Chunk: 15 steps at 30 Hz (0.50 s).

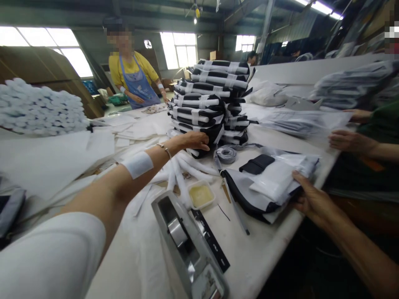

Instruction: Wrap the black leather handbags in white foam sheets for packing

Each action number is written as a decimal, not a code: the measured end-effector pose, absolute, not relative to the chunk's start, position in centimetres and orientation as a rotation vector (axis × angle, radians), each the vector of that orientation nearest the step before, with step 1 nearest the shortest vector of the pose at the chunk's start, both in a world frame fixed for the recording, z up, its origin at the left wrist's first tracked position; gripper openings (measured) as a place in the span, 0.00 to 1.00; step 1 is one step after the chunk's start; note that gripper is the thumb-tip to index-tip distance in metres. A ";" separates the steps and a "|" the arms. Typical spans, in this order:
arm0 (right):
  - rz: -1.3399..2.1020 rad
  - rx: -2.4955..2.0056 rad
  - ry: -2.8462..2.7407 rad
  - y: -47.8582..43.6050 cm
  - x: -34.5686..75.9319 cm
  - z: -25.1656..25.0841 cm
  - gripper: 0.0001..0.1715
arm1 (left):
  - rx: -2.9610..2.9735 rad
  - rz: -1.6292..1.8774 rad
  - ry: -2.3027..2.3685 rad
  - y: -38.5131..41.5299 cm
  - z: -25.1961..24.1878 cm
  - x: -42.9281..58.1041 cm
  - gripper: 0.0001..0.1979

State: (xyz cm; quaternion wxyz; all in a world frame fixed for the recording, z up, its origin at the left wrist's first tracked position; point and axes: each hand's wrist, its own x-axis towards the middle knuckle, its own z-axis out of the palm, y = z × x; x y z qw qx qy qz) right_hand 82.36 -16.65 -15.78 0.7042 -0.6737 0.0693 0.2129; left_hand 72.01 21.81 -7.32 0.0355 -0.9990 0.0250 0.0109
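My left hand (198,141) reaches out to the lower front of a tall stack of black folded bundles (199,101) with white rolls taped along them. Its fingers are loosely bent with the thumb apart, and I see nothing held in them. At the right, my right hand (307,197) grips the near edge of a folded grey and black fabric piece (246,195), thumb on top and fingers underneath. On that piece lie a clear plastic packet with white contents (276,178) and a black folded part (257,164). A coiled grey strap (226,154) sits behind it.
A tape dispenser (190,245), a small tray with yellowish contents (201,195) and white tubes (174,174) lie in front. White rolls (40,108) are piled left. A person in a blue apron (140,83) stands across; another person's hands (352,139) handle plastic-wrapped goods at right.
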 end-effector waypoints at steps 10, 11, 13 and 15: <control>0.437 -1.537 0.138 -17.0 82.4 -16.3 0.10 | -3.000 0.278 0.154 21.4 -11.7 63.4 0.30; 0.426 -1.541 0.130 -17.0 82.5 -16.3 0.10 | -3.001 0.271 0.131 21.8 -12.0 63.1 0.27; 0.414 -1.553 0.117 -17.0 82.6 -16.6 0.11 | -3.000 0.259 0.082 22.9 -12.0 62.1 0.21; 0.407 -1.548 0.115 -17.1 82.7 -17.0 0.13 | -2.999 0.232 0.027 24.6 -11.6 60.6 0.20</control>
